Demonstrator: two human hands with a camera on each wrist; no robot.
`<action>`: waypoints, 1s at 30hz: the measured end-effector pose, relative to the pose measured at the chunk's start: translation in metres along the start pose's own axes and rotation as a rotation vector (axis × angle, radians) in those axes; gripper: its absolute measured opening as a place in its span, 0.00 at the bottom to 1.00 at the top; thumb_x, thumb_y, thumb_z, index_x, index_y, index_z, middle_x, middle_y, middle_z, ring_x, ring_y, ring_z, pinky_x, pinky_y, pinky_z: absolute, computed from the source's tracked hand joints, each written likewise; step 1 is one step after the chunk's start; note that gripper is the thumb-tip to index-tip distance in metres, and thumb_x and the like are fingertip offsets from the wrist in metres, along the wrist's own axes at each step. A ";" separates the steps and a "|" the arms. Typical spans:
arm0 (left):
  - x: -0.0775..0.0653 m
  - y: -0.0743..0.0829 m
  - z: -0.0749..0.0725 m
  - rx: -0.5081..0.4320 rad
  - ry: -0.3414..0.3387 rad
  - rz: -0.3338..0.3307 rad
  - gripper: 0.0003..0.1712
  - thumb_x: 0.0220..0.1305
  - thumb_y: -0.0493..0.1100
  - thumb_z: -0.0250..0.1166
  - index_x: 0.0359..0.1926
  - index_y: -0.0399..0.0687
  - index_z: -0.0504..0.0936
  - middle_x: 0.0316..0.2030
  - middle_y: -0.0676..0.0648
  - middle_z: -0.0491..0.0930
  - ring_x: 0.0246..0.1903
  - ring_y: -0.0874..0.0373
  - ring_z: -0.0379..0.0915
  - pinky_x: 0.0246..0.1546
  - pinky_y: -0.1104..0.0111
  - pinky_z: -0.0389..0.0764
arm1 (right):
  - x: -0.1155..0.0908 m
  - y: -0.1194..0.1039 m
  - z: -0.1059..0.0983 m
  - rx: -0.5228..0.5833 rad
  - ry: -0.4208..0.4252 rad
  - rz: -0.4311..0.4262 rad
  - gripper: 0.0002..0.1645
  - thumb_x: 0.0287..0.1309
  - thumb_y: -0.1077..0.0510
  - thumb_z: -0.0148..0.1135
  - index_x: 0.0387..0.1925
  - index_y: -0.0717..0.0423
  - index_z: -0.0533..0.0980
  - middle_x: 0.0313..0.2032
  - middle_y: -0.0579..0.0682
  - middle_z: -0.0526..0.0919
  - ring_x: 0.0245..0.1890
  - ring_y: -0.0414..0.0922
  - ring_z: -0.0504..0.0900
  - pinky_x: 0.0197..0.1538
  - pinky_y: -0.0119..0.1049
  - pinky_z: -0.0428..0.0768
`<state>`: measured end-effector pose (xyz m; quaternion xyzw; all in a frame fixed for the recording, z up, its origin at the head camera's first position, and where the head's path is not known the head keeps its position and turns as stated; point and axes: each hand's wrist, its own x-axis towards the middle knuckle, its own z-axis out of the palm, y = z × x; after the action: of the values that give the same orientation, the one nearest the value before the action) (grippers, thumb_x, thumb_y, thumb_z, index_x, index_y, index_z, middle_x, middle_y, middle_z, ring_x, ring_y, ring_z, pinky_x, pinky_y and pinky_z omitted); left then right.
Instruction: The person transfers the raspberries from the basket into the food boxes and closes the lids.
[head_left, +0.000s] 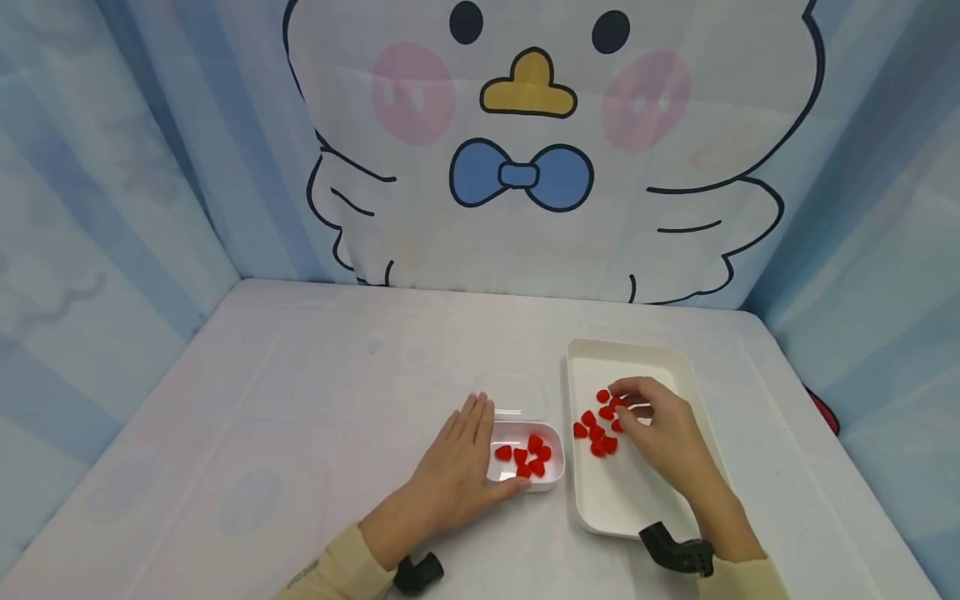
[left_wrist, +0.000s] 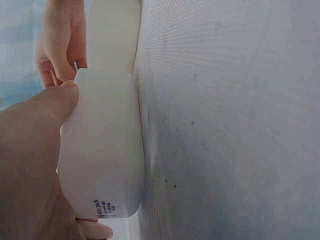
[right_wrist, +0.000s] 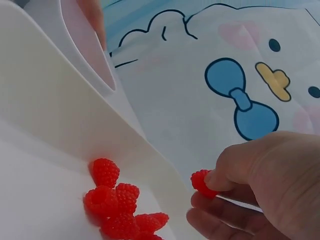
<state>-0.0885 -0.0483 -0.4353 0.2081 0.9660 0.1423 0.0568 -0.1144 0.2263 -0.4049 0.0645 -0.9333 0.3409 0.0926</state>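
Note:
My right hand [head_left: 670, 433] pinches one red raspberry [right_wrist: 201, 183] between thumb and fingertips, above the white tray [head_left: 626, 496]. Several more raspberries [right_wrist: 118, 202] lie in that tray, close to its left wall. My left hand [head_left: 455, 472] lies against the small white box [head_left: 556, 476] to the left of the tray. Its straight fingers run along the box's left side, while the thumb stretches over the near rim. Inside the box are several raspberries [head_left: 536, 442]. Dark print marks the box's outer wall [left_wrist: 102, 135] in the left wrist view.
A clear plastic lid [head_left: 513, 396] lies on the table [head_left: 315, 433] just behind the box. Patterned curtains [head_left: 510, 242] close off the back and both sides. Black wrist straps [head_left: 678, 554] show at the cuffs.

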 end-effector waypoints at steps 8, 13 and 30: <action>0.000 0.000 0.000 -0.001 -0.001 -0.002 0.62 0.59 0.76 0.56 0.77 0.39 0.47 0.78 0.41 0.47 0.78 0.45 0.41 0.76 0.52 0.55 | 0.000 -0.003 0.002 0.003 0.007 -0.053 0.19 0.59 0.69 0.63 0.52 0.57 0.76 0.48 0.55 0.83 0.47 0.51 0.83 0.51 0.50 0.84; -0.001 0.000 0.000 0.000 0.003 -0.001 0.62 0.59 0.76 0.57 0.77 0.39 0.48 0.78 0.40 0.48 0.78 0.45 0.42 0.75 0.51 0.56 | -0.002 -0.007 0.007 0.021 -0.003 -0.075 0.17 0.59 0.69 0.63 0.51 0.58 0.76 0.47 0.54 0.83 0.46 0.50 0.83 0.51 0.50 0.84; 0.000 0.001 -0.001 -0.002 -0.004 -0.004 0.62 0.58 0.76 0.57 0.77 0.39 0.48 0.78 0.40 0.49 0.78 0.45 0.42 0.75 0.51 0.56 | -0.005 -0.022 0.022 0.025 -0.005 -0.247 0.16 0.55 0.68 0.68 0.46 0.55 0.79 0.41 0.46 0.84 0.38 0.39 0.82 0.42 0.33 0.86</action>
<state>-0.0885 -0.0476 -0.4337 0.2064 0.9662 0.1430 0.0591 -0.1088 0.1957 -0.4089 0.1811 -0.9141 0.3383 0.1309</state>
